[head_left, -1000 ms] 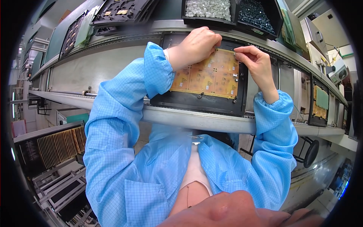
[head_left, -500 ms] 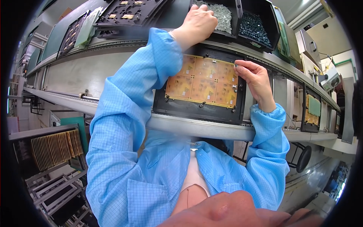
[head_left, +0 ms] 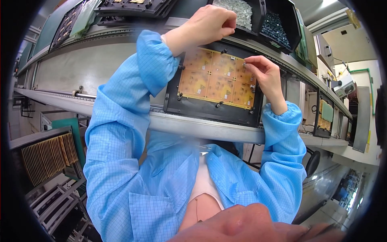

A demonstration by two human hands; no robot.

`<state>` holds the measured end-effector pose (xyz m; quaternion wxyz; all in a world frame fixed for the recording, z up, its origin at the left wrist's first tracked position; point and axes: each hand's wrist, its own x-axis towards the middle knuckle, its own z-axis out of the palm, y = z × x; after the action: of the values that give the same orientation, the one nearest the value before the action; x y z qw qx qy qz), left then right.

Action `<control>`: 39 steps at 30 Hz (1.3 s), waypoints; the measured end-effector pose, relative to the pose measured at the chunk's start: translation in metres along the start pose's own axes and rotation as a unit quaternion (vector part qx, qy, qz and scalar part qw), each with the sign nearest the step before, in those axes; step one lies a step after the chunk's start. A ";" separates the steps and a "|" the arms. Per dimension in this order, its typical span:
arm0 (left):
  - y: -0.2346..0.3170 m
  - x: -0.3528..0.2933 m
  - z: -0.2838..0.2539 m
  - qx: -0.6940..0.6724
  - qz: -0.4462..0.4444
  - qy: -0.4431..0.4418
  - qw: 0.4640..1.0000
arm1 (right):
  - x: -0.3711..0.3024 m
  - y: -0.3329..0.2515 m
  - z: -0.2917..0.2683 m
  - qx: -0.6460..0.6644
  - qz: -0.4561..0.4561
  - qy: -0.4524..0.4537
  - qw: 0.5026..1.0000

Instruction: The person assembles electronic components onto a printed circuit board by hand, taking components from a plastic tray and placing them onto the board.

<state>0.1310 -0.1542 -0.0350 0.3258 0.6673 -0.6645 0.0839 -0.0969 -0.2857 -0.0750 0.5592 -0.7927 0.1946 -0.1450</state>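
Note:
In front of me an orange circuit board panel (head_left: 217, 82) lies in a black frame (head_left: 205, 105), divided into several boards. At the panel's upper right corner, my right hand (head_left: 265, 74) pinches with thumb and forefinger; what sits between the tips is too small to name. My left hand (head_left: 205, 26) is closed, fingers curled, above the panel's far edge, beside a black bin of small whitish clear parts (head_left: 238, 12). Its fingertips are hidden from me. A few small light components (head_left: 233, 59) stand along the panel's right side.
A second bin of dark blue-green parts (head_left: 276, 30) adjoins the first. Black trays (head_left: 133, 9) are stacked at the far left. The conveyor rail (head_left: 209, 125) runs between me and the frame. Another board with a green sheet (head_left: 325, 113) lies further right.
My left hand has come out of the bin of whitish parts, back toward me and left. My right hand has shifted slightly toward the panel's upper right corner. The whole view has tilted somewhat.

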 end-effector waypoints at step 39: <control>0.028 -0.027 -0.010 -0.338 -0.178 0.015 0.924 | 0.003 -0.009 -0.009 -0.328 -0.010 0.085 0.941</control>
<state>0.1048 -0.1234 -0.0331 0.5514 0.6236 -0.5186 -0.1954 -0.0967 -0.2915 -0.0634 0.2481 -0.9189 0.2701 -0.1455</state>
